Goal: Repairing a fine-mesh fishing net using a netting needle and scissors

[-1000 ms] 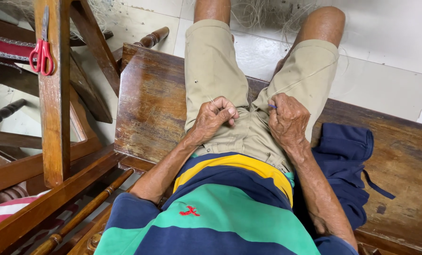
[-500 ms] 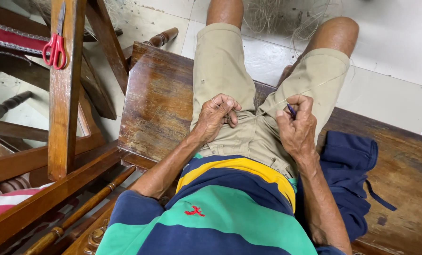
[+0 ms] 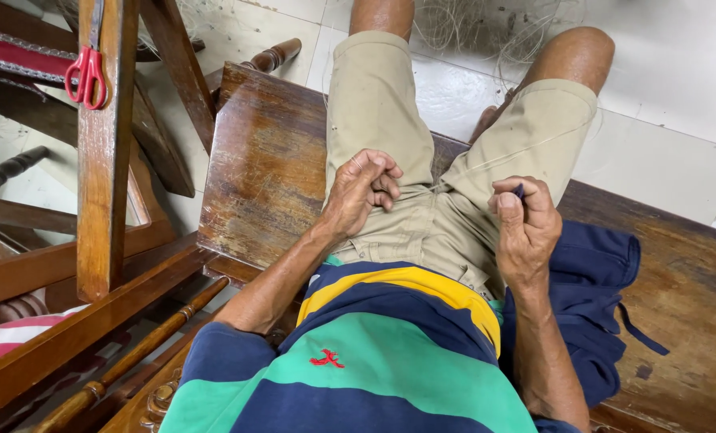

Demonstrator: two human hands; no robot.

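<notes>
I look down at a person seated on a dark wooden bench (image 3: pixel 266 172), wearing tan shorts (image 3: pixel 422 216) and a striped shirt (image 3: pixel 374 361). Near the middle of the frame, the left hand (image 3: pixel 363 191) rests on the lap with its fingers curled together; I cannot tell whether it holds anything. Right of center, the right hand (image 3: pixel 526 228) is raised, fingers pinched on a small dark object (image 3: pixel 519 191) at its fingertips. A blue cloth (image 3: pixel 590 305) lies on the bench at right. Red scissors (image 3: pixel 87 74) hang on a wooden frame (image 3: pixel 101 184) at upper left.
</notes>
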